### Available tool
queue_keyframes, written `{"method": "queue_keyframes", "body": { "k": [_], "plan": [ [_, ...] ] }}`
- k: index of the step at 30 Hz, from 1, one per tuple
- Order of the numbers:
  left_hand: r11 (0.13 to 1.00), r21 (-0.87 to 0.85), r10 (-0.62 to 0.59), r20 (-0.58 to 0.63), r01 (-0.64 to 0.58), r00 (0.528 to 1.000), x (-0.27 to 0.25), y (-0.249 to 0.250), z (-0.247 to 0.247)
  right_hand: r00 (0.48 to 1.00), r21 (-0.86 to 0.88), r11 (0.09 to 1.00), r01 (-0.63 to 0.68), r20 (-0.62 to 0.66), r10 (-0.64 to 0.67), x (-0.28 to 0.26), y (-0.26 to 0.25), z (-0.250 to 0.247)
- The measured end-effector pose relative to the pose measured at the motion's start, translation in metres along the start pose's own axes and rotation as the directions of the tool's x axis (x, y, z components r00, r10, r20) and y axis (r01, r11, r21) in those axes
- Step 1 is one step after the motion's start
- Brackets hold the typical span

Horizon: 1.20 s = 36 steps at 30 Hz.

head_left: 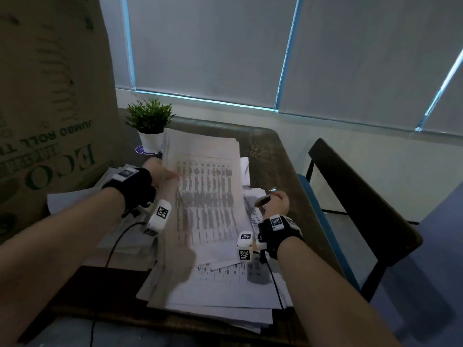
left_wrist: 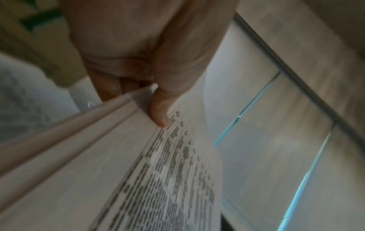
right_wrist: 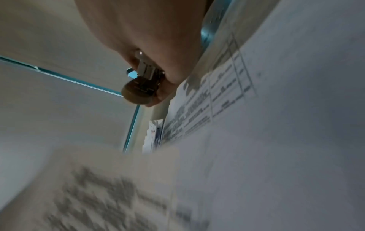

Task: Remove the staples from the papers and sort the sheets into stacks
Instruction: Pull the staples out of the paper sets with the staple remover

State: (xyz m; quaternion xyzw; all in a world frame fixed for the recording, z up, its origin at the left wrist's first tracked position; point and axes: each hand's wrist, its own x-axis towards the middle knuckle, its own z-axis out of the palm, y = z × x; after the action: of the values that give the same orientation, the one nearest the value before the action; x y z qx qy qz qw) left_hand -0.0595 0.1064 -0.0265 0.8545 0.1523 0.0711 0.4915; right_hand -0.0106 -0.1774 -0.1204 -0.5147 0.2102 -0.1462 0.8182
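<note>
Closest to me, a loose pile of papers [head_left: 225,291] covers the desk [head_left: 275,156]. My left hand [head_left: 160,171], at ten o'clock, pinches the edge of a printed bundle [head_left: 205,196], thumb [left_wrist: 160,112] on top, lifting it off the pile. My right hand [head_left: 276,204], at three o'clock, is curled round the staple remover [head_left: 263,200]. To do this well, I think I should hold the bundle taut and lay it flat before prying.
</note>
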Motion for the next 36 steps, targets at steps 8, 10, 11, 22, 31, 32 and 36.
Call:
{"method": "queue_keyframes", "body": {
  "k": [8,10,11,22,31,32,36],
  "plan": [
    [0.854,0.464,-0.106,-0.287,0.235,0.952,0.031,-0.039,-0.059,0.992,0.121,0.987,-0.104,0.083,0.094,-0.019,0.008,-0.011],
    [0.824,0.548,0.016,-0.275,0.143,0.961,0.023,-0.035,-0.047,0.988,0.149,0.979,-0.136,0.095,0.123,-0.018,0.008,-0.015],
    [0.819,0.572,0.142,-0.280,0.046,0.949,0.023,-0.032,-0.036,0.985,0.169,0.973,-0.156,0.101,0.141,-0.017,0.008,-0.016],
    [0.960,0.069,-0.276,0.378,0.271,0.884,0.012,-0.012,0.092,0.973,0.210,0.958,-0.197,0.164,0.164,-0.014,0.008,-0.021],
    [0.999,0.042,0.015,-0.068,-0.012,0.998,0.019,-0.015,0.110,0.974,0.192,0.965,-0.178,0.175,0.145,-0.014,0.009,-0.020],
    [0.998,0.038,0.048,-0.082,-0.045,0.995,0.018,-0.010,0.110,0.975,0.181,0.968,-0.171,0.175,0.140,-0.015,0.008,-0.018],
    [0.974,-0.219,-0.040,0.072,0.055,0.997,0.015,0.000,0.104,0.981,-0.040,0.992,-0.120,0.149,0.124,-0.015,0.002,-0.010]
  ]
}}
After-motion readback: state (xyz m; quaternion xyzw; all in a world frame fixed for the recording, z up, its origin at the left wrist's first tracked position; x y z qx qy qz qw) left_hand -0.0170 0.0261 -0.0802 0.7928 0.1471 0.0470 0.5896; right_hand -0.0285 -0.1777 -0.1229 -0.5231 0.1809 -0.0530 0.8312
